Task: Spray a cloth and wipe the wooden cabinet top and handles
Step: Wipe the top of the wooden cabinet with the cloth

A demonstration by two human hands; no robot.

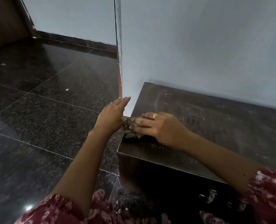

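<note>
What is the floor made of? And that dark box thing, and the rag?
Floor: looks like polished stone tiles, maybe granite, dark and speckled, shiny with thin joint lines.
Cabinet: seems to be dark wood or wood laminate with a matte, dusty top, sharp edges and faint grain.
Cloth: soft, crumpled patterned fabric under the right hand; what kind is unclear.

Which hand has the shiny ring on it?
The right hand, pressing the cloth on the cabinet top. The left hand has none.

Looks like a home: polished dark granite floor [42, 97] at left, pale blue walls [198, 46] above, low wooden cabinet [206, 120] at right.
</note>
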